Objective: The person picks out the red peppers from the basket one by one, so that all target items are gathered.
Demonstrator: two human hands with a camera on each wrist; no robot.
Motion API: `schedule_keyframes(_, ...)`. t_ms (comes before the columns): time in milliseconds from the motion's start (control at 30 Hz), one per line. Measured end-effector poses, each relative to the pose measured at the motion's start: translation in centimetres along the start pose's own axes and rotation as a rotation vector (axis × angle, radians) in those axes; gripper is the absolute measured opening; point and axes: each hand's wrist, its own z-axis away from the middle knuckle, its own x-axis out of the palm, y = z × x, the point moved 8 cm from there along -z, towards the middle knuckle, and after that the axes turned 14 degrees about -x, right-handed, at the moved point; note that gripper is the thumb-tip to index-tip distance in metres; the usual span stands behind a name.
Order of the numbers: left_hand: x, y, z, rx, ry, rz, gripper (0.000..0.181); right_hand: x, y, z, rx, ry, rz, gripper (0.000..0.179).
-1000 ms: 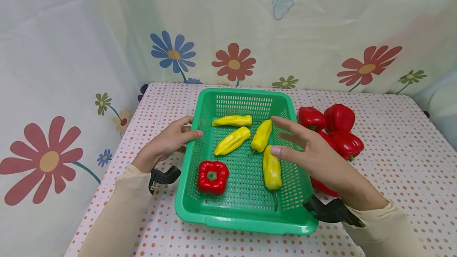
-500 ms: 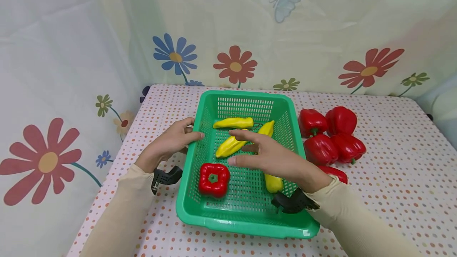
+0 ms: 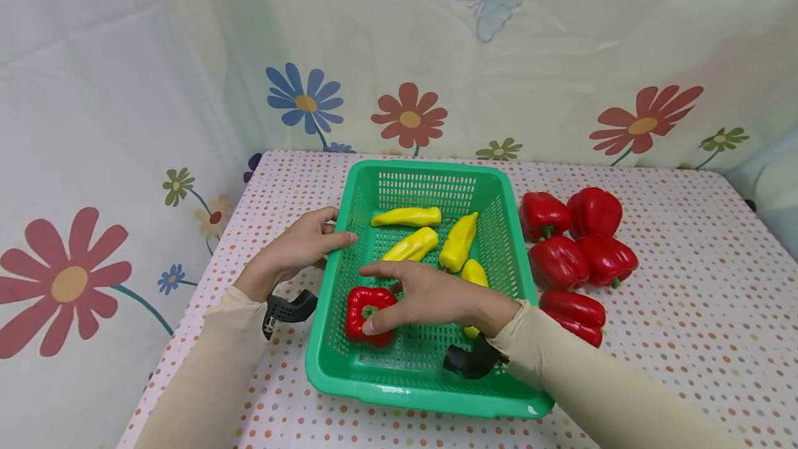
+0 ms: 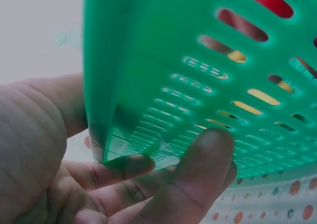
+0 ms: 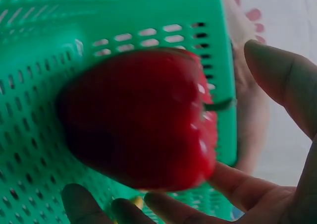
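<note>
A green plastic basket (image 3: 324,359) stands on the table. My left hand (image 3: 299,248) holds its left rim, thumb over the edge and fingers against the outer wall, as the left wrist view also shows. Inside, near the front left corner, a red bell pepper (image 3: 358,303) stands stem up. My right hand (image 3: 430,296) is over it with thumb and fingers spread. In the right wrist view the thumb (image 5: 277,75) is apart from the bell pepper (image 5: 143,120), while the fingers lie along its other side; contact is unclear. Several yellow peppers (image 3: 458,241) lie in the basket, one partly behind my right forearm.
Right of the basket, several red bell peppers (image 3: 561,262) lie in a group on the dotted tablecloth (image 3: 698,296). A flower-printed curtain (image 3: 530,61) hangs behind the table and along its left side.
My right hand has moved left across the basket, from above the yellow peppers to the red bell pepper. My left hand has stayed on the rim.
</note>
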Motion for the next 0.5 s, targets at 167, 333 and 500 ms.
schedule_keyframes(167, 0.1, 0.0, 0.0, 0.019, -0.01, -0.005, 0.041, 1.0, 0.3, -0.5, 0.006, -0.032, -0.007, 0.081)
schedule_keyframes(333, 0.0, 0.0, 0.0, 0.023, -0.007, -0.017, 0.043, 1.4, 0.3, -0.8, -0.023, -0.043, -0.005, 0.082)
schedule_keyframes(500, 0.0, 0.0, 0.0, 0.022, -0.01, -0.02, 0.043, 1.6, 0.3, -1.1, -0.044, -0.036, 0.057, 0.082)
